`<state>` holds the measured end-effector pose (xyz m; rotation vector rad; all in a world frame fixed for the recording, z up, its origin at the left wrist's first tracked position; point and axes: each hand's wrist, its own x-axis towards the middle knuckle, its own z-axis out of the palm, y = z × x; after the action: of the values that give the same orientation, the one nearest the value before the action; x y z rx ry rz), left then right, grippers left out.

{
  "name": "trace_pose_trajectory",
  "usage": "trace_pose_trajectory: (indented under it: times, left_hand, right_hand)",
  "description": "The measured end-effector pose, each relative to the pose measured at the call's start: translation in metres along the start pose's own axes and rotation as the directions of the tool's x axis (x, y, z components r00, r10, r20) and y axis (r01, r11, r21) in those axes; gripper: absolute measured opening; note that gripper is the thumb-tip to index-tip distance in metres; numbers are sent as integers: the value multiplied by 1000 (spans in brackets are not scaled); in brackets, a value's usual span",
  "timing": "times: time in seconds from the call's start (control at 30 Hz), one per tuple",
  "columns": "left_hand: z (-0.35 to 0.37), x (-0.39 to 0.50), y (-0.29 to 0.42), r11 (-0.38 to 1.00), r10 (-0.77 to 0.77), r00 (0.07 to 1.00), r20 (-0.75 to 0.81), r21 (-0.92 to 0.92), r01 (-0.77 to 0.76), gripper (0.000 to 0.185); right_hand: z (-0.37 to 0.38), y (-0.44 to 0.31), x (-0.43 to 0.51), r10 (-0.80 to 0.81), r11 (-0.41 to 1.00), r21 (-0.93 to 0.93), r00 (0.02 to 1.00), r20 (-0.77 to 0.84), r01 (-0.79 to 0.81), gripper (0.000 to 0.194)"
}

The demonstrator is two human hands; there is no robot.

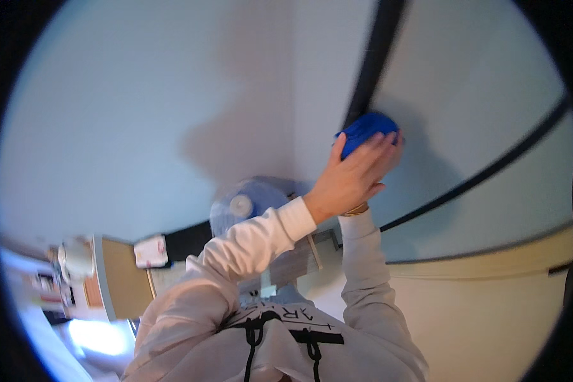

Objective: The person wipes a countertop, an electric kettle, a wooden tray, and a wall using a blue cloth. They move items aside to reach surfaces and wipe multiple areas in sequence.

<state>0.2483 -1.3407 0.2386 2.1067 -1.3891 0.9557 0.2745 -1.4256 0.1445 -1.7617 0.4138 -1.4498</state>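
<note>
A blue object [368,129], by its look a folded cloth, sits against the pale wall over the lower part of a wide black strip [381,52]. My left hand [351,179] reaches across from the left and lies on the blue object with its fingers spread over it. Behind it is my right hand [361,208]. Only its wrist with a thin bracelet shows plainly; the left hand covers most of the rest. How the right fingers grip is hidden, and the fingers near the object's right side are blurred.
Below stands a large bluish water jug [227,215] with a white cap [241,206]. A black curved strip [482,179] crosses the wall at right. At left are a wooden cabinet [124,279], a white appliance [76,260] and a pink-and-white item [151,252] on a dark surface [188,244].
</note>
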Motion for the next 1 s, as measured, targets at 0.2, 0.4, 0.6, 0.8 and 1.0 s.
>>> trace_pose_trajectory:
  times: [0.2, 0.4, 0.6, 0.8, 1.0]
  left_hand:
    - [-5, -63, 16, 990, -142, 990, -18, -26, 142, 67]
    - [-29, -197, 45, 726, -377, 880, 289, -497, 474, 51]
    - [-84, -349, 77, 303, -550, 522, 652, -427, 852, 54]
    - [-94, -436, 112, 188, -815, 244, 526, -159, 969, 57]
    - [-55, -534, 109, 8, -928, -30, 371, 99, 995, 58]
  right_hand:
    - [-36, 1, -56, 70, 994, 62, 974, 216, -85, 59]
    - [-121, 15, -163, 98, 994, -29, 705, 702, -109, 58]
    - [-165, -16, -251, -3, 1000, 3, -21, 1000, 13, 55]
    - [-132, -36, -333, -58, 998, 55, -269, 961, -20, 67]
    - [-97, -14, -434, -41, 997, 61, -372, 927, 42, 63]
